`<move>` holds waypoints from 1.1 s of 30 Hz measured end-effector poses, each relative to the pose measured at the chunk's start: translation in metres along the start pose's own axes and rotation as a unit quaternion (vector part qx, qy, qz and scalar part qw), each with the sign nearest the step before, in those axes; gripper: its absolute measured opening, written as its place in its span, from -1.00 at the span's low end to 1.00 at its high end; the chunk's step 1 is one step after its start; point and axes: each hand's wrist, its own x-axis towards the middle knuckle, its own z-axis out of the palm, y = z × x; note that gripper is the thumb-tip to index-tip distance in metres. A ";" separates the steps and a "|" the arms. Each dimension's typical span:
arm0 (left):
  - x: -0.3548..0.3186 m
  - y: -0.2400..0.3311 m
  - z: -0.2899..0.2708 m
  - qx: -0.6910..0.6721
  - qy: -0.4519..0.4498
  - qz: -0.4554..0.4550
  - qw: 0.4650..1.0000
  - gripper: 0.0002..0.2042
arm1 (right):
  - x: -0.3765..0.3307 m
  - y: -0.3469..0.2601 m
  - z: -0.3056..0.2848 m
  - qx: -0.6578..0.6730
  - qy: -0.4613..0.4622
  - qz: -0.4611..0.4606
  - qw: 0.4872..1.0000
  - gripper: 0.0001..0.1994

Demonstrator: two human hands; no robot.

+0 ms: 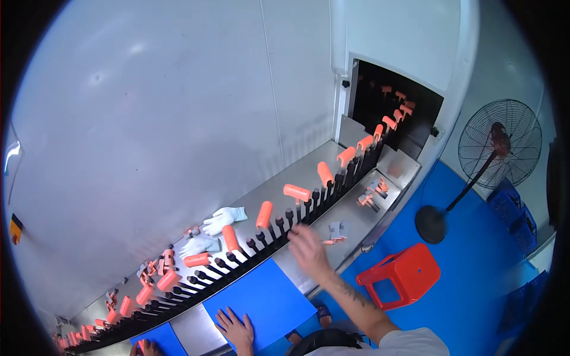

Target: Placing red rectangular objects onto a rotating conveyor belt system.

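My left hand point(236, 330) lies flat, fingers spread, on a blue sheet point(264, 302) at the table's front edge. My right hand point(307, 246) reaches to a row of upright black posts point(289, 217), its fingers loosely bent and apart and no part visible in them. It is slightly blurred, and I cannot tell whether the fingertips touch a post. Orange half-tube parts sit on some posts, the nearest being one orange part point(297, 192) and another orange part point(265, 214). Other posts around my right hand are bare.
The post row curves into a dark opening point(395, 101). White gloves point(224, 219) and a pile of orange parts point(157, 267) lie behind it; small orange pieces point(373, 194) lie in front. Another person's hand point(145, 349) shows at lower left. A red stool point(409, 276) and fan point(500, 142) stand right.
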 end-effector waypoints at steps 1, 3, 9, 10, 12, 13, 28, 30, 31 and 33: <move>0.002 0.011 0.002 -0.012 -0.008 -0.005 1.000 -0.28 | 0.035 0.007 -0.022 -0.046 0.024 -0.003 0.999 -0.61; 0.013 0.052 -0.009 -0.109 0.007 0.006 0.994 -0.47 | 0.092 0.027 -0.047 -0.119 0.053 -0.003 0.991 -0.59; 0.101 0.246 -0.170 -0.181 0.136 0.177 0.958 -0.69 | 0.153 0.041 -0.065 -0.100 -0.182 0.026 0.978 -0.78; 0.121 0.264 -0.183 -0.150 0.182 0.194 0.952 -0.71 | 0.157 0.035 -0.065 -0.116 -0.201 0.027 0.972 -0.83; 0.151 0.286 -0.196 -0.077 0.124 0.197 0.970 -0.71 | 0.161 0.026 -0.062 -0.149 -0.239 0.044 0.959 -0.77; 0.163 0.295 -0.197 -0.036 0.026 0.183 0.982 -0.70 | 0.163 0.024 -0.066 -0.152 -0.225 0.052 0.961 -0.78; 0.183 0.276 -0.257 -0.296 -0.022 0.062 0.953 -0.64 | 0.236 0.017 -0.155 0.121 -0.228 0.205 0.944 -0.68; 0.161 0.274 -0.280 -0.372 0.043 0.031 0.927 -0.66 | 0.218 0.035 -0.196 0.272 -0.037 0.186 0.944 -0.64; 0.139 0.279 -0.281 -0.430 0.107 0.046 0.895 -0.70 | 0.193 0.044 -0.206 0.318 0.009 0.189 0.929 -0.61; 0.082 0.303 -0.267 -0.289 0.076 0.063 0.952 -0.64 | 0.140 0.053 -0.231 0.245 -0.011 0.159 0.956 -0.58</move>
